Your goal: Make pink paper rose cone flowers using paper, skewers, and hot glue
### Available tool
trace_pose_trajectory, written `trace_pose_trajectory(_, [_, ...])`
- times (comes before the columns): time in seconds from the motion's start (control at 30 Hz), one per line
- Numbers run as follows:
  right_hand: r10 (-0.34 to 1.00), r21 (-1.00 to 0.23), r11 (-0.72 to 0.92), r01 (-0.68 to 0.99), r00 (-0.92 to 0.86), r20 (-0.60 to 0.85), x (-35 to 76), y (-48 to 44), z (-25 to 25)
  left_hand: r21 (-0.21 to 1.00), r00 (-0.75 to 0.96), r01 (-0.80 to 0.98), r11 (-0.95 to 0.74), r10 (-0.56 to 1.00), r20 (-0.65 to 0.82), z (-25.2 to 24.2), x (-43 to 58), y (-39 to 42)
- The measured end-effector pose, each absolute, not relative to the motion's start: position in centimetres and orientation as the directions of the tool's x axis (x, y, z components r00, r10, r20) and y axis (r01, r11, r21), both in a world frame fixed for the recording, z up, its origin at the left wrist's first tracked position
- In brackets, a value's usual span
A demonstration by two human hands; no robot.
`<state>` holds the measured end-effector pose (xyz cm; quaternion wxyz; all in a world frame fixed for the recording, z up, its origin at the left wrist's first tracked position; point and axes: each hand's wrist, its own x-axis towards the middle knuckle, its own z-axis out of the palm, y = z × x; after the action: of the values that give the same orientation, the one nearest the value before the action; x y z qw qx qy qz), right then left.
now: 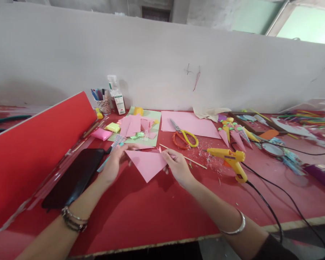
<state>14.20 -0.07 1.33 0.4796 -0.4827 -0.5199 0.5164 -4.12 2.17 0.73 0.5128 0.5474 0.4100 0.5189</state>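
The left hand (116,161) and the right hand (178,167) are holding a pink paper triangle (147,165) between them, just above the red table (141,216), with its point hanging toward 6 o'clock. The left fingers are curling together and pinching the paper's corner at 9 o'clock. The right thumb and forefinger are pinching the corner at 3 o'clock, the other fingers folding under.

A thin wooden skewer (191,160) is lying just behind the right hand. From the paper, a yellow glue gun (231,159) is resting at 3 o'clock, its black cord trailing off the table edge. Scissors (183,137) with orange and yellow handles are lying at 1 o'clock on a pink sheet (197,124). Cut pink pieces are sitting on a green sheet (153,140) at 12 o'clock. A black phone (75,177) is lying at 9 o'clock beside a red divider board (29,151).
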Motion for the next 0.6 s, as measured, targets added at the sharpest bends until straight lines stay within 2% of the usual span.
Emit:
trace_pose_trajectory(0.07, [0.997,-0.999,-0.001,-0.047,-0.077,0.003,14.2,-0.1,1.3,0.987,0.173,-0.133,-0.089,0.979,0.111,0.7,-4.1,2.1])
trace_pose_trajectory(0.23, [0.984,-0.981,-0.035,-0.188,-0.176,-0.002,14.1,-0.1,1.0,0.978,0.168,-0.210,0.010,0.985,0.027,1.4,-3.6,1.7])
trace_pose_trajectory(0.4, [0.989,-0.962,-0.088,-0.257,-0.138,-0.053,14.0,0.0,0.9,0.953,0.268,-0.302,0.020,0.961,0.064,1.5,-3.2,1.3])
trace_pose_trajectory(0.47, [0.985,-0.933,-0.142,-0.331,-0.142,-0.100,13.9,0.0,0.9,0.967,0.322,-0.255,0.004,0.943,0.081,1.3,-3.1,1.1])
trace_pose_trajectory(0.6, [0.967,-0.891,-0.198,-0.408,-0.230,-0.110,13.7,-0.2,1.0,1.000,0.361,0.002,-0.007,0.933,0.006,0.8,-3.1,1.0])
